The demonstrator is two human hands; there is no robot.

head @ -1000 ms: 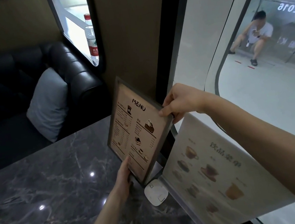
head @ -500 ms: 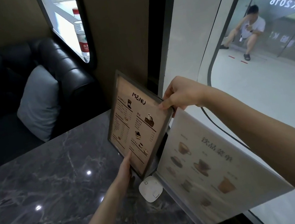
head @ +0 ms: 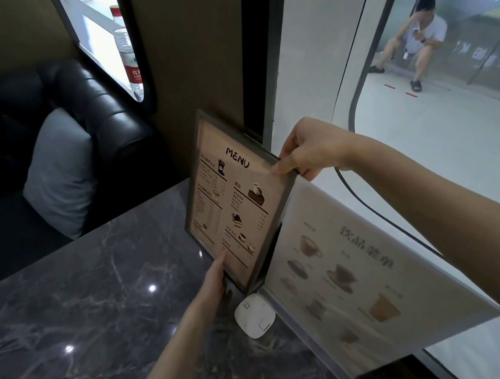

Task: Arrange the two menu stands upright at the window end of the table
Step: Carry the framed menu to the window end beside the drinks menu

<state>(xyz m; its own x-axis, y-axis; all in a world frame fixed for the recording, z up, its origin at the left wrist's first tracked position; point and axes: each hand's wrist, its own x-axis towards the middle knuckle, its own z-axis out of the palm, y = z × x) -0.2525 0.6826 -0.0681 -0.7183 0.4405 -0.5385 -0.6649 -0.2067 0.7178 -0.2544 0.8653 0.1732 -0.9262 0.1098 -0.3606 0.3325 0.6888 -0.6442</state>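
A dark-framed brown menu stand headed "MENU" stands upright at the window end of the dark marble table. My right hand pinches its top right corner. My left hand touches its lower front edge with the fingertips. Right beside it a pale drinks menu stand with cup pictures stands upright along the window, its near end toward me. Neither hand touches the pale stand.
A small white square device lies on the table in front of the two stands. A black leather sofa with a grey cushion is beyond the table. A water bottle stands on the far sill. Glass window on the right.
The brown menu stand and both hands hold almost the same pose; only my head view has shifted slightly, so everything sits a little left and up in frame.
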